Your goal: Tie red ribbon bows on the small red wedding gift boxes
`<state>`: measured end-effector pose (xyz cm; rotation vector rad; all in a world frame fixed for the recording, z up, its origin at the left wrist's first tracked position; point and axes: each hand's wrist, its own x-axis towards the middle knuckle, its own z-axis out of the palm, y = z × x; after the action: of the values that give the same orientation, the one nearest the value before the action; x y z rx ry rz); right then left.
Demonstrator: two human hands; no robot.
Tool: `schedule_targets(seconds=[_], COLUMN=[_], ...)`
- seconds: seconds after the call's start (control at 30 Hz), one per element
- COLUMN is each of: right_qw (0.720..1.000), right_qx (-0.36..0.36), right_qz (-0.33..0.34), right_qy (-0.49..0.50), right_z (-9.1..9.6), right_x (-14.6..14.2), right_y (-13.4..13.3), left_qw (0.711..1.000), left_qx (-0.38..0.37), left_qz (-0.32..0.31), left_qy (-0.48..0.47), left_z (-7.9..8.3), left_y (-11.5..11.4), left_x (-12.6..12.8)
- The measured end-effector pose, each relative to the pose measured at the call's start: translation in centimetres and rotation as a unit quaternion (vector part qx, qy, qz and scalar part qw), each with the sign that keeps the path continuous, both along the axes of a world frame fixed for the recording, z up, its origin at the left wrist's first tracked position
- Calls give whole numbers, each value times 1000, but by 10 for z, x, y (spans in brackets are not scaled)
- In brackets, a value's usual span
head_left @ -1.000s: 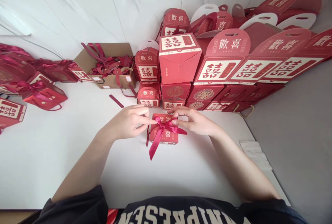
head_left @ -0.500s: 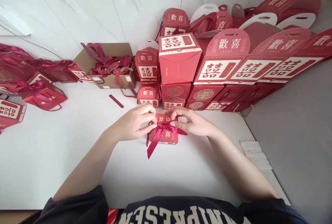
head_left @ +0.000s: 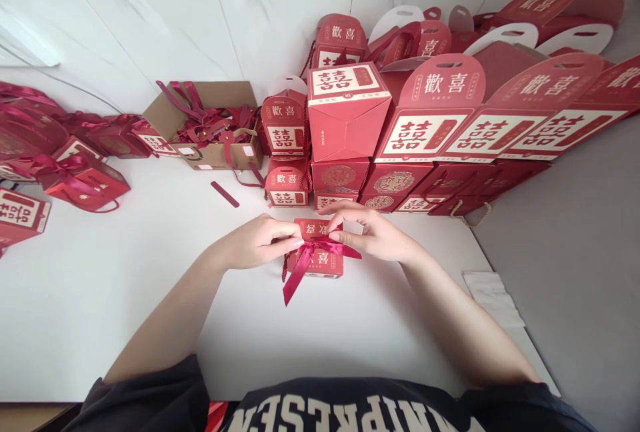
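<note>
A small red gift box (head_left: 323, 263) with pale printed characters sits on the white table (head_left: 125, 285) in front of me. A dark red satin ribbon (head_left: 300, 271) crosses its top, with one tail hanging down to the left front and a short tail to the right. My left hand (head_left: 260, 242) pinches the ribbon at the box's left top edge. My right hand (head_left: 373, 232) pinches it at the right top edge. A twisted red cord handle hangs at the box's left side.
Stacked red gift boxes (head_left: 345, 119) and larger handled boxes (head_left: 430, 119) line the wall behind. A brown carton (head_left: 215, 155) of red ribbons stands at back left, a loose red strip (head_left: 225, 195) beside it. More ribboned boxes (head_left: 85, 179) lie far left. The table edge falls away at right.
Both hands have drawn closer over the box top, and the ribbon loops have tightened flatter. The long tail has shifted slightly left. The box has stayed in place.
</note>
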<state>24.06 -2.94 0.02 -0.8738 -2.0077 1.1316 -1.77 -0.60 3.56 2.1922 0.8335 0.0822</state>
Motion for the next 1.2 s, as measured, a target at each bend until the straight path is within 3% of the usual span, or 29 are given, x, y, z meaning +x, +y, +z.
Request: schedule_targets(seconds=[0.37, 0.73, 1.0, 1.1, 1.2], right_qw=[998, 991, 989, 990, 996], right_qx=[-54, -120, -125, -123, -72], right_qz=[43, 52, 63, 35, -43], right_qy=[13, 29, 48, 58, 13], right_z=[-8, -22, -30, -27, -16], right_x=[-2, 0, 0, 1, 7], right_y=[3, 10, 13, 13, 11], left_qw=[978, 976, 968, 971, 974], left_qx=[-186, -200, -232, -221, -213], left_qz=[79, 82, 80, 78, 63], left_qy=[-58, -37, -48, -44, -43], left_z=[-4, -21, -22, -18, -15], left_y=[0, 14, 15, 14, 13], left_x=[5, 1, 1, 1, -1])
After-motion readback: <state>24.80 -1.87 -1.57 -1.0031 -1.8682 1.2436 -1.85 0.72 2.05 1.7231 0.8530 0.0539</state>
